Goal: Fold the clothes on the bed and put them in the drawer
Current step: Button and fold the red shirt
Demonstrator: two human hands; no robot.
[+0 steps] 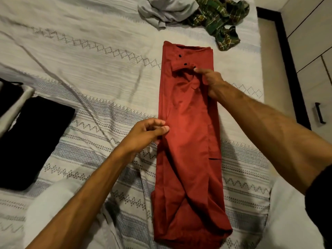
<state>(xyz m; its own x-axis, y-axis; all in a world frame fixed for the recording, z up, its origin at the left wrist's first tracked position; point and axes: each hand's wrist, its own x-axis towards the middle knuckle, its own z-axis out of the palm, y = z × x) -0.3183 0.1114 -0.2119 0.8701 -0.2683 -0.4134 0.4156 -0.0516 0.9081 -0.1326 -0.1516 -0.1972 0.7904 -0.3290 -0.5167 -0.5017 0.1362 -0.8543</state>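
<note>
A red shirt (188, 137) with black buttons lies lengthwise on the bed (93, 72), folded into a long narrow strip. My right hand (210, 81) grips a fold of its cloth near the collar end, fingers curled into the fabric. My left hand (149, 132) pinches the shirt's left edge about halfway down its length. A grey garment (165, 9) and a green plaid shirt (219, 20) lie crumpled at the far side of the bed.
Folded black clothing (32, 141) sits on the bedspread at the left. A wardrobe with drawer fronts and a dark handle (319, 114) stands to the right of the bed.
</note>
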